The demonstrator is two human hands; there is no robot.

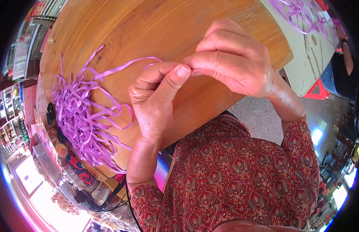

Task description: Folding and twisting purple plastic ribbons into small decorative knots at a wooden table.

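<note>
A narrow purple ribbon [127, 64] runs over the wooden table from a heap of purple ribbons [73, 112] at the left and ends in my left hand [158, 92]. That hand is closed, with thumb and forefinger pinching the ribbon. Fingertip to fingertip with it is my right hand [235, 58], its fingers curled and its thumb and forefinger pressed together. Whatever lies between the right fingertips is hidden behind them. Both hands are held above the table near its front edge.
The wooden table [148, 36] has a rounded right end. Beyond it stands a pale table [305, 73] with more purple ribbons [299, 15], and another person's arm [346, 56] beside it. A red stool [318, 91] is below. Bags and boxes crowd the lower left.
</note>
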